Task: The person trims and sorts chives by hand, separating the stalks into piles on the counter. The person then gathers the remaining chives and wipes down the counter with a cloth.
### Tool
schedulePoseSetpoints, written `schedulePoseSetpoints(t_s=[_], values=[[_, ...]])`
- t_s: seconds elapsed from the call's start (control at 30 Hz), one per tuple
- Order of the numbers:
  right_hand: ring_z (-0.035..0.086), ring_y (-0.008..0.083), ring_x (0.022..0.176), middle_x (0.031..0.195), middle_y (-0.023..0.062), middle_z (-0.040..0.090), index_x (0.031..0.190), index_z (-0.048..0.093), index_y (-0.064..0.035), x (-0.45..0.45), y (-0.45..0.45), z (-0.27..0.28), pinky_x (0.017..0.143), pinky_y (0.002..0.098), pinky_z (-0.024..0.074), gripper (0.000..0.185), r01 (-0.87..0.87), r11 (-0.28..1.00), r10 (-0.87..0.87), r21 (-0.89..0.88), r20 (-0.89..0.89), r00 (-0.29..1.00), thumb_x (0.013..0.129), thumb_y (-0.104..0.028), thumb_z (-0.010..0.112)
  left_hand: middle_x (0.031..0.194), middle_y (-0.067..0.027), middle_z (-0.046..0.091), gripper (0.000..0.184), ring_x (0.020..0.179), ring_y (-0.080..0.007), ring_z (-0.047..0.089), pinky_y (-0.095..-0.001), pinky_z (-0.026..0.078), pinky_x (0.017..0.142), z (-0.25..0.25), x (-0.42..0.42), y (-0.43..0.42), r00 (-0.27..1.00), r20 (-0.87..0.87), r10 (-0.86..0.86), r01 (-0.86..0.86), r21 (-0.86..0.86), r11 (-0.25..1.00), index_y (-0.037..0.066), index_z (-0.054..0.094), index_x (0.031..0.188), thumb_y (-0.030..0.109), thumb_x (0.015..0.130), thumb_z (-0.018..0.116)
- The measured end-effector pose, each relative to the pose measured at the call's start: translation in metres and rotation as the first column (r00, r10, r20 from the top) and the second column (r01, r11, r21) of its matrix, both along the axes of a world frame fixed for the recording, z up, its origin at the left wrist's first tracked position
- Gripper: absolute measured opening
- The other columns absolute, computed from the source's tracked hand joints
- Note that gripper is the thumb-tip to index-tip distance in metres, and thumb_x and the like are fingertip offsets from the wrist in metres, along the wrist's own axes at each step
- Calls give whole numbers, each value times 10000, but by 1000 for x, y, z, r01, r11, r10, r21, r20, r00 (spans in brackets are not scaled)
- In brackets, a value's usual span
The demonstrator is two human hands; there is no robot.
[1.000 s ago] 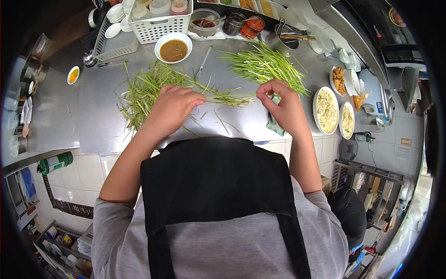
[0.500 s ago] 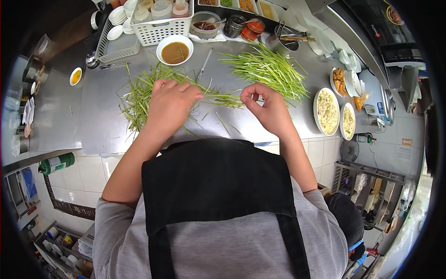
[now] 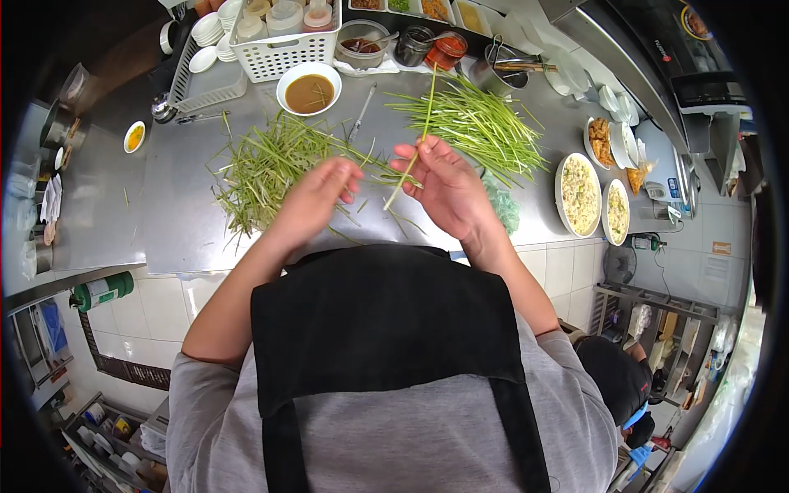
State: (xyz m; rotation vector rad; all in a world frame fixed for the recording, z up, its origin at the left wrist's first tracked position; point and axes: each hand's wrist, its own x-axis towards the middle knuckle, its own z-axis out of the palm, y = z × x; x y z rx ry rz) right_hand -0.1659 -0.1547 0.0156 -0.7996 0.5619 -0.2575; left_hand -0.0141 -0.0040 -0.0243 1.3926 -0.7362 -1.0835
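My right hand (image 3: 444, 182) pinches one long green chive stalk (image 3: 426, 123), which tilts with its pale end low toward my left hand. Just left of it, my left hand (image 3: 319, 197) has its fingers curled in against the thumb; anything inside them is hidden. Beside that hand lies a loose, tangled heap of trimmed chive pieces (image 3: 255, 168). A neater bundle of long chives (image 3: 477, 127) rests beyond my right hand. Crumpled green plastic (image 3: 503, 201) shows under the bundle's near side.
On the steel counter (image 3: 181, 197) stand a bowl of brown sauce (image 3: 309, 93), a pen-like tool (image 3: 362, 112), a white basket of bottles (image 3: 288, 53) and jars behind. At right are two oval dishes of food (image 3: 579, 197). Another person (image 3: 612, 374) is at lower right.
My right hand has lifted a single stalk and turned palm inward. My left hand has come off the heap toward me and curled. The person at lower right has shifted.
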Motion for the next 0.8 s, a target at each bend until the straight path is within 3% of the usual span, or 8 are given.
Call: schedulePoseSetpoints(t_s=[0.23, 0.37, 0.47, 0.57, 0.63, 0.67, 0.73, 0.8], values=[[558, 136, 1024, 1121, 29, 628, 1002, 519, -174, 8, 11, -6, 853, 337, 387, 134, -2, 989, 1, -151, -5, 1000, 937, -280, 568, 737, 32, 481, 249, 658, -61, 431, -222, 386, 609, 5, -18, -9, 944, 58, -324, 326, -19, 945, 57, 562, 919, 261, 1001, 445], [540, 98, 968, 1140, 48, 637, 1004, 511, -176, 6, 17, -10, 825, 298, 379, 68, 59, 991, -62, -124, -23, 998, 973, -236, 505, 722, 43, 478, 229, 636, -53, 419, -219, 375, 585, 7, -23, -9, 960, -73, -270, 268, -35, 963, 55, 569, 895, 241, 990, 474], [544, 108, 958, 1112, 37, 640, 1010, 509, -172, 2, 22, -20, 820, 299, 386, 69, 81, 995, -82, -66, -16, 996, 974, -230, 505, 690, 44, 461, 207, 610, -52, 403, -212, 360, 571, 0, -29, -10, 941, 134, -309, 307, 35, 951, 53, 561, 875, 211, 985, 485], [557, 125, 930, 1038, 16, 646, 1000, 521, -173, 0, 22, -29, 796, 297, 404, 68, 148, 987, -150, 60, 19, 989, 965, -231, 519, 658, 47, 445, 194, 581, -46, 391, -205, 339, 550, -8, -32, -10, 972, 152, -181, 209, -199, 958, 51, 565, 876, 193, 983, 487], [567, 136, 894, 964, 2, 642, 973, 536, -172, -4, 9, -32, 771, 298, 419, 63, 253, 961, -258, 111, 36, 965, 953, -232, 538, 670, 41, 472, 193, 582, -41, 400, -199, 338, 550, -4, -25, -5, 988, -151, -21, -13, -217, 976, 48, 584, 879, 178, 981, 485], [567, 137, 872, 935, 1, 640, 945, 544, -169, -6, -2, -30, 750, 306, 431, 58, 281, 955, -287, 93, 52, 957, 943, -227, 552, 670, 41, 472, 193, 582, -41, 400, -199, 338, 550, -2, -18, -3, 988, -153, -21, -13, -216, 976, 48, 584, 879, 178, 981, 485], [563, 125, 827, 930, 9, 640, 954, 546, -157, -18, -39, -30, 734, 302, 432, 54, 294, 954, -286, -58, 115, 951, 936, -205, 562, 711, 44, 517, 194, 605, -32, 412, -187, 343, 561, 0, 5, 1, 968, -35, 250, -253, -109, 961, 50, 599, 899, 174, 984, 477], [553, 114, 859, 934, 8, 619, 1010, 545, -134, -30, -85, -31, 755, 300, 435, 76, 363, 802, -394, -474, 36, 918, 936, -143, 556, 773, 15, 548, 179, 642, -54, 441, -206, 391, 600, 2, 32, 8, 927, 222, 301, -303, -24, 953, 43, 613, 1020, 152, 978, 478]])
